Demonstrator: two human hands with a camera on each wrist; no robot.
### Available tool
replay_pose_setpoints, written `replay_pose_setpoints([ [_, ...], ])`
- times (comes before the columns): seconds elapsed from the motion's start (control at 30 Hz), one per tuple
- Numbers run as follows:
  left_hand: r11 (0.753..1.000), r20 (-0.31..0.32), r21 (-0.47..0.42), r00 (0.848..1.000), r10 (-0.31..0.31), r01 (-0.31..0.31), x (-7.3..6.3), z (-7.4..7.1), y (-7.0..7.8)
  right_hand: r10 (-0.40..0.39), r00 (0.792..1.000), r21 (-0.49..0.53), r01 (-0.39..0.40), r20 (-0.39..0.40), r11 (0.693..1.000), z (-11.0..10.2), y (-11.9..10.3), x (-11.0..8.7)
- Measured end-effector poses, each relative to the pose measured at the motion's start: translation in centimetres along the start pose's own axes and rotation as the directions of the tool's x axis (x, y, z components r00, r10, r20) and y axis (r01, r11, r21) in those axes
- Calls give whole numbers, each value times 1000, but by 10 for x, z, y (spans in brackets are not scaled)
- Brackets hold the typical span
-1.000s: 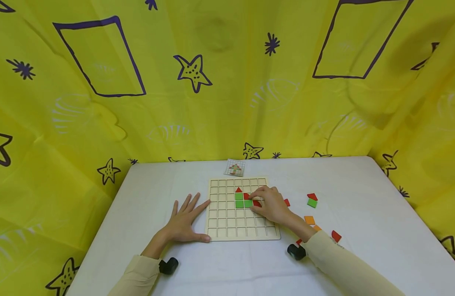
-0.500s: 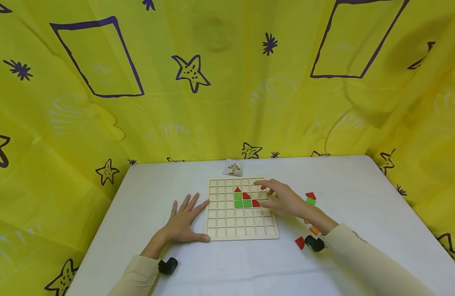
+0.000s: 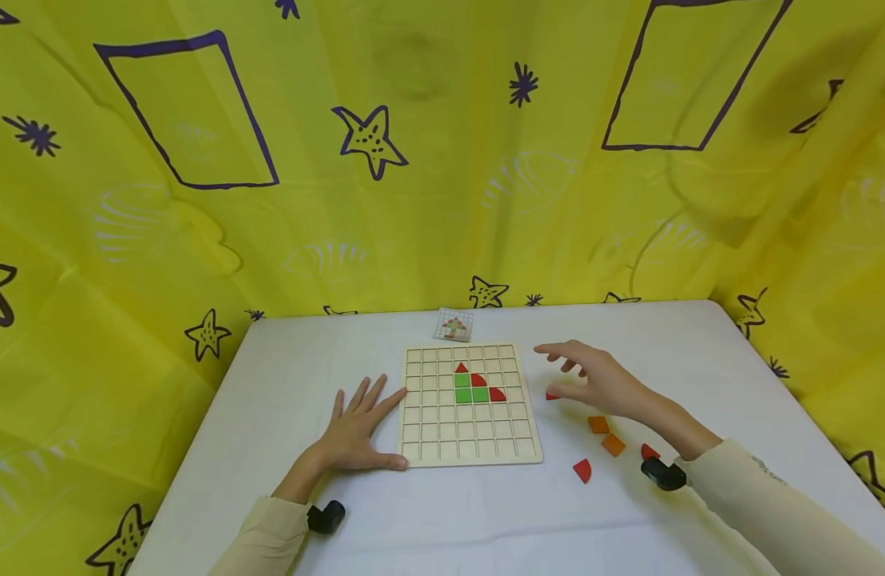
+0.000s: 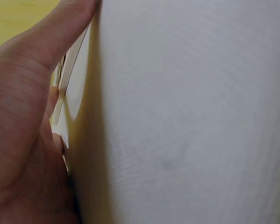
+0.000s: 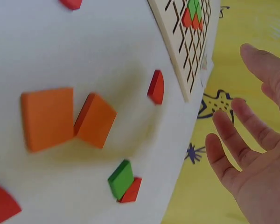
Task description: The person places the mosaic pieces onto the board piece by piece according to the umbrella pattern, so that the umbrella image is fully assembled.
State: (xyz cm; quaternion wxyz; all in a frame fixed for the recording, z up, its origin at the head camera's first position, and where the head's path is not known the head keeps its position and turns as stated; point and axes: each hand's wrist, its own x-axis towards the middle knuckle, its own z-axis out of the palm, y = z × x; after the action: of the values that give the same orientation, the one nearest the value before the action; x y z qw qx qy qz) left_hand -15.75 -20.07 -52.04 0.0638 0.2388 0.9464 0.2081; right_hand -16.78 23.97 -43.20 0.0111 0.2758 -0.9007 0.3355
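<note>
A wooden grid board lies in the middle of the table. Set in its cells are green squares, a red triangle and two red quarter-round pieces. My left hand rests on the table with fingers spread, thumb and index fingertip touching the board's left edge. Beyond the board's right edge hovers my right hand, fingers loosely extended and holding nothing. A red piece lies below it, partly hidden in the head view. The right wrist view shows a green piece overlapping a red one.
Two orange squares lie right of the board, with a red quarter-round tile nearer the front. Another red piece lies beside the right wrist camera. A small pattern card lies behind the board. A yellow curtain surrounds the table.
My right hand has left the red quarter-round piece in its cell and moved right, off the board, its fingers spreading. My left hand stays at the board's left edge.
</note>
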Motion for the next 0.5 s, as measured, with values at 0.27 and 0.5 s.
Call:
replay_pose_setpoints([
  [0.27,1000,2,-2,1000,1,-1,0,-1,2,-15,995,-50,10,-97,999,-20,13,-22],
  [0.5,1000,3,-4,1000,0,0,-2,-2,3,22,986,-63,-33,-164,997,-27,24,-39],
])
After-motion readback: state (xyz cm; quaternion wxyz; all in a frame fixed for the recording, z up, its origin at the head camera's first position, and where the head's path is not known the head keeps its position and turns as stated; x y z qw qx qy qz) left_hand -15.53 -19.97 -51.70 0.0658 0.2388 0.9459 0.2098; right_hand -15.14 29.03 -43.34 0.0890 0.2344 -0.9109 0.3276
